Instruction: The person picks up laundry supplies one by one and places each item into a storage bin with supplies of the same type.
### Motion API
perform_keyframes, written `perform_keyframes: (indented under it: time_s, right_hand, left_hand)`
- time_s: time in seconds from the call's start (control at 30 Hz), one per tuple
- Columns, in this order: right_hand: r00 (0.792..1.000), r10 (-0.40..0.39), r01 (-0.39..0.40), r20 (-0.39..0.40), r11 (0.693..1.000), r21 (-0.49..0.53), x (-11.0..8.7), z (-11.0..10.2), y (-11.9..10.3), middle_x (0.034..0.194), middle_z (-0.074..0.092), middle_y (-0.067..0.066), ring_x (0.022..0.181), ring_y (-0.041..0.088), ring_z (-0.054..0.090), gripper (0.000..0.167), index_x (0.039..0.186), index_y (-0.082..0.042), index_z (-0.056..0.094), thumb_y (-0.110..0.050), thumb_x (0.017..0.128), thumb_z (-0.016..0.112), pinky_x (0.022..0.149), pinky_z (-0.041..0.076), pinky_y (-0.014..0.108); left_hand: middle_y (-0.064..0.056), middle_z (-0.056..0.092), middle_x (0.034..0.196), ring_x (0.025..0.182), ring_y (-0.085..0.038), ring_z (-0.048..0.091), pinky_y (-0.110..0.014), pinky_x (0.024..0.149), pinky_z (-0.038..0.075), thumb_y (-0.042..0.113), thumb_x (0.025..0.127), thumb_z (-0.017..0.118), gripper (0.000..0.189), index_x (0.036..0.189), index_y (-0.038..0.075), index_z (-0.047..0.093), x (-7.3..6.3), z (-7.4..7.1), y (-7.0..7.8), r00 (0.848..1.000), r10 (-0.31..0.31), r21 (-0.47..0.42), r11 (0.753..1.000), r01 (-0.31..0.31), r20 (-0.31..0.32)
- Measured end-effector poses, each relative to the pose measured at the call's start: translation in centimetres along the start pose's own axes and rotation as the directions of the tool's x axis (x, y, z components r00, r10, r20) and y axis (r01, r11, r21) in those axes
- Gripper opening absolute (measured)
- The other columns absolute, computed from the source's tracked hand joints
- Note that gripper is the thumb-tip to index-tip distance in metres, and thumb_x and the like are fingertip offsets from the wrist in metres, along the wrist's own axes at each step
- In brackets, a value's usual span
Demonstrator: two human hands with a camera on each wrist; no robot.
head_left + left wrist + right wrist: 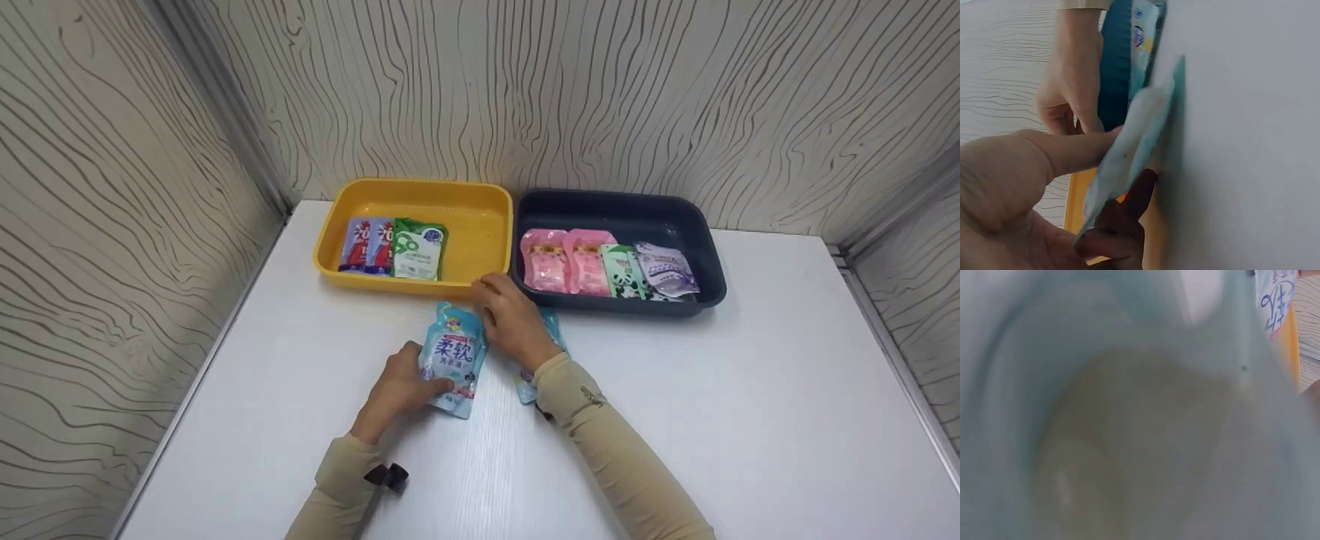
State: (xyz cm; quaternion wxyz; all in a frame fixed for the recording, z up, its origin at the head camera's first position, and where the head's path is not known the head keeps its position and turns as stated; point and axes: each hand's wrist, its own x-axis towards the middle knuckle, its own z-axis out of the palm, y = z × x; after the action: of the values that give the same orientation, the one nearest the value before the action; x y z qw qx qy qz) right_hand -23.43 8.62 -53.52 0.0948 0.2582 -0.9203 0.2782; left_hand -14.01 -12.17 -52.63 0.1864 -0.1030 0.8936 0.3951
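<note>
In the head view my left hand (405,382) grips a light-blue laundry detergent pouch (454,360) with its label up, thumb across the lower front. The left wrist view shows this pouch (1129,146) edge-on between thumb and fingers, tilted above the table. My right hand (514,319), fingers loosely bent, is by the near right corner of the yellow tray (480,196); nothing shows in its grasp. Under its wrist is a second light-blue pouch (527,386), partly hidden. A blurred pale-blue pouch (1145,439) fills most of the right wrist view and hides the right fingers.
The yellow tray holds two purple-red pouches (367,247) and a green-white one (420,251). In the navy tray (615,196) beside it lie two pink pouches (566,262), a panda-print pouch (624,271) and a purple one (667,270). Patterned walls (480,90) enclose the white table (750,420).
</note>
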Motion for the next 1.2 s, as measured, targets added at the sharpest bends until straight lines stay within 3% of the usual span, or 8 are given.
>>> perform_keyframes:
  time_s: [0.23, 0.4, 0.57, 0.73, 0.83, 1.2]
  right_hand:
    - [1.0, 0.014, -0.014, 0.01, 1.0, 0.003, -0.2, 0.0, 0.1, 0.144, 0.06, 0.007, 0.137, 0.023, 0.058, 0.042, 0.142, -0.008, 0.068, -0.007, 0.101, 0.073, 0.121, 0.046, 0.039]
    - [0.999, 0.027, -0.027, 0.023, 1.0, 0.002, -0.2, -0.1, 0.2, 0.145, 0.06, 0.006, 0.137, 0.022, 0.057, 0.041, 0.144, -0.01, 0.067, -0.01, 0.103, 0.072, 0.121, 0.045, 0.038]
    - [1.0, 0.019, -0.019, 0.015, 1.0, 0.003, -0.1, 0.0, 0.0, 0.144, 0.059, 0.005, 0.136, 0.021, 0.057, 0.042, 0.144, -0.011, 0.067, -0.009, 0.102, 0.072, 0.121, 0.045, 0.038]
    - [0.998, -0.044, 0.043, -0.039, 0.999, -0.013, 0.0, 0.2, 0.2, 0.139, 0.063, 0.008, 0.132, 0.023, 0.059, 0.039, 0.139, -0.006, 0.07, -0.007, 0.1, 0.075, 0.119, 0.048, 0.039]
    - [0.996, -0.072, 0.071, -0.059, 0.997, -0.016, 0.0, 0.2, 0.3, 0.139, 0.064, 0.01, 0.133, 0.025, 0.059, 0.038, 0.137, -0.004, 0.07, -0.007, 0.099, 0.075, 0.118, 0.049, 0.04]
    - [1.0, -0.03, 0.03, -0.003, 0.999, -0.013, -0.1, 0.0, 0.2, 0.142, 0.061, 0.008, 0.134, 0.023, 0.058, 0.04, 0.143, -0.005, 0.067, -0.008, 0.103, 0.069, 0.121, 0.046, 0.036]
  left_hand:
    - [-0.021, 0.064, 0.133, 0.117, -0.032, 0.062, -0.059, 0.11, 0.051, 0.021, 0.094, 0.08, 0.066, 0.147, -0.001, 0.046, 0.0, -0.5, -0.5, 0.999, 0.051, -0.04, 0.998, -0.05, 0.013]
    - [-0.02, 0.063, 0.131, 0.116, -0.031, 0.062, -0.058, 0.106, 0.053, 0.018, 0.096, 0.074, 0.058, 0.144, 0.001, 0.047, -0.4, -1.1, -0.8, 0.996, 0.085, -0.1, 0.992, -0.082, 0.026]
    - [-0.017, 0.062, 0.129, 0.115, -0.031, 0.06, -0.057, 0.106, 0.052, 0.014, 0.096, 0.07, 0.052, 0.142, 0.002, 0.048, -0.7, -2.0, -1.5, 0.991, 0.131, -0.195, 0.973, -0.122, 0.032]
    - [-0.018, 0.062, 0.129, 0.114, -0.03, 0.061, -0.053, 0.103, 0.052, 0.01, 0.095, 0.07, 0.051, 0.14, 0.001, 0.049, -0.8, -2.8, -2.0, 0.986, 0.167, -0.28, 0.948, -0.153, 0.028]
    - [-0.018, 0.062, 0.129, 0.113, -0.03, 0.062, -0.051, 0.102, 0.053, 0.01, 0.095, 0.069, 0.051, 0.14, 0.002, 0.049, -0.8, -3.3, -2.0, 0.986, 0.167, -0.309, 0.939, -0.15, 0.028]
    - [-0.017, 0.061, 0.134, 0.11, -0.027, 0.064, -0.044, 0.098, 0.058, 0.013, 0.099, 0.069, 0.053, 0.146, 0.007, 0.046, -0.7, -5.5, -1.2, 0.993, 0.102, -0.34, 0.937, -0.076, 0.061]
